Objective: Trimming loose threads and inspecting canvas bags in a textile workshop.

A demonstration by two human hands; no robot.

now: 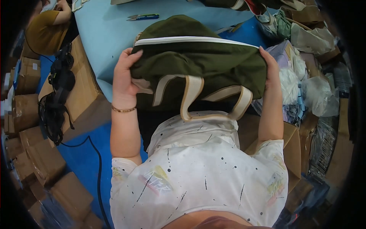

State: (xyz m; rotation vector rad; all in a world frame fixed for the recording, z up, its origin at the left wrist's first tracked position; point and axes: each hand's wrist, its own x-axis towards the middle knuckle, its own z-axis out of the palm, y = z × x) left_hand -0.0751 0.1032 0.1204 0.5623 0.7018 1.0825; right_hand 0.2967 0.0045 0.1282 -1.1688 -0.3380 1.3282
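The main item is a dark green duffel bag (228,63) of smooth woven fabric, held in front of the person's torso at the near edge of the table. Its top is rounded and its front panel creased. A white zipper (190,39) runs lengthwise near the top. Two looped handles (193,91) of ribbed cream webbing with tan edges hang over the front. The bag's contents cannot be determined.

The left hand (127,72) grips the bag's left end, thumb on the fabric; a small pale flap (144,85) lies beside the palm. The right hand (271,65) holds the right end, one fingertip at the zipper's end.

Beyond the bag, a light blue cover (99,23) carries thread snips (143,17) with slim metal blades. To the right of the bag are crumpled, translucent plastic bags (318,95), their contents unclear. Below its right end stands a brown corrugated carton (291,152), its interior mostly hidden. To the left of the bag, black gear (57,84) with straps rests against a cardboard panel (82,72); farther left, taped cardboard boxes (42,158) are stacked.
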